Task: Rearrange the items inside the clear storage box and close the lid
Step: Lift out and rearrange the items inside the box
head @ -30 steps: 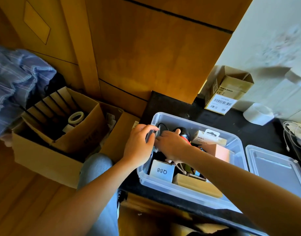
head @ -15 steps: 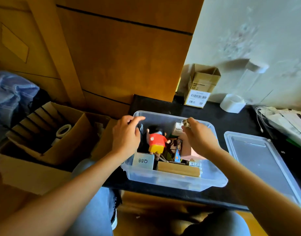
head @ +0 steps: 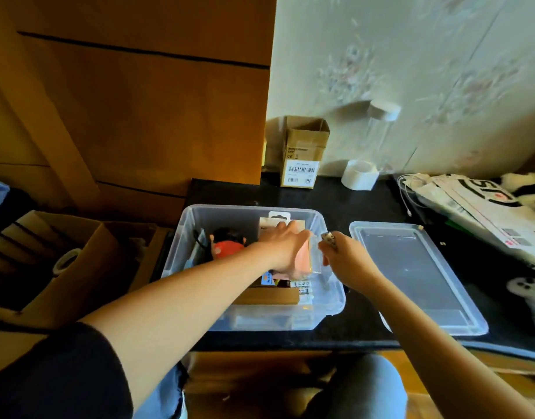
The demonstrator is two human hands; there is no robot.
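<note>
On the black table (head: 366,204) in front of you the clear storage box (head: 248,316) sits open, lid (head: 417,276) lying flat just to its right, not touching your hands. Task looks mid-way: you're sorting inside, lid step not started.

Your left hand (head: 286,252) reaches into the right half of the box, fingers fairly straight, laid over a pink box (head: 304,263); whether the thumb wraps it is hidden, so I read that grip as flat and pressing, not clamped. Your right hand (head: 348,257) hovers over the box's right rim, fingers curled, pinching a small patterned item (head: 328,237); too small to name.

Box contents: a toy figure in red (head: 228,244) left of centre, a white carded pack (head: 277,222) standing at the back wall, a tan wooden block (head: 269,296) along the front wall, small labelled bits beside it. Left end partly hidden by your arm.

Left to do, judging by this: put the small item away, settle the pink box, fetch the lid and press it on.
</note>
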